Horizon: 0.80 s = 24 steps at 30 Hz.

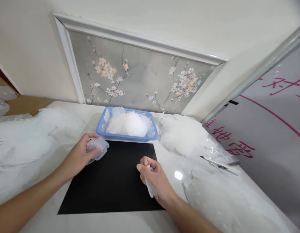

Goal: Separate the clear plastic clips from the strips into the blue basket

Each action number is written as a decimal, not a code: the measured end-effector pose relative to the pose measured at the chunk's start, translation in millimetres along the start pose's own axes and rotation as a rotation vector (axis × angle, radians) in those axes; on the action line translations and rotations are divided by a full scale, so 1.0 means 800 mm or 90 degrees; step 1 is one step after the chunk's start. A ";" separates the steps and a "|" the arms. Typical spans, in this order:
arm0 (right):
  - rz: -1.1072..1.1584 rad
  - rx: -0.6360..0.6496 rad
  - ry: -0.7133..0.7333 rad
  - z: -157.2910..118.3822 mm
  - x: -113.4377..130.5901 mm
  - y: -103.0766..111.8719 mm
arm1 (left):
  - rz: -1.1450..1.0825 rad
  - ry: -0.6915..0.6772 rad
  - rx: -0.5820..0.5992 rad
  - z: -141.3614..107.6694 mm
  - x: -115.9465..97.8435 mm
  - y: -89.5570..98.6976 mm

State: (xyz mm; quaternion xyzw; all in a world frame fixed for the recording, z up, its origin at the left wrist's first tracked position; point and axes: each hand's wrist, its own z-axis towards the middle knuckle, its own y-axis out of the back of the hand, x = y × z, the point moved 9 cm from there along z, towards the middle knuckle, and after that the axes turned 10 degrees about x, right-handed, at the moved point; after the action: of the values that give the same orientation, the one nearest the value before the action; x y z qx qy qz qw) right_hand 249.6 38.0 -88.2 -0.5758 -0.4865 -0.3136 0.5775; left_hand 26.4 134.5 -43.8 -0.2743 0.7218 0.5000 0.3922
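My left hand (83,152) is closed on a translucent plastic piece (101,149) with a scalloped edge, over the left far corner of a black mat (111,181). Above the mat's right side, my right hand (153,179) has its fingers wrapped round a narrow whitish translucent piece (151,187), seen edge-on; its exact kind I cannot make out. Just beyond the mat stands a blue plastic basket (127,138), heaped with similar pale translucent pieces (137,124).
Large piles of translucent pieces lie at the left (23,139), the right back (183,132) and the right front (217,194). A cardboard surface (21,104) is at far left. A whiteboard (268,129) with red writing borders the right; a flowered wall panel (145,71) rises behind.
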 end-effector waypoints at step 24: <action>-0.023 -0.008 -0.052 0.002 -0.011 -0.010 | 0.263 -0.145 0.087 -0.024 -0.008 -0.010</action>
State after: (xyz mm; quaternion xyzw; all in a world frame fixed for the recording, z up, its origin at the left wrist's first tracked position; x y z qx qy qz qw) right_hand 238.9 36.7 -93.8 -0.5824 -0.5182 -0.3035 0.5479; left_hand 30.6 113.7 -38.8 -0.0355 0.7460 0.5473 0.3777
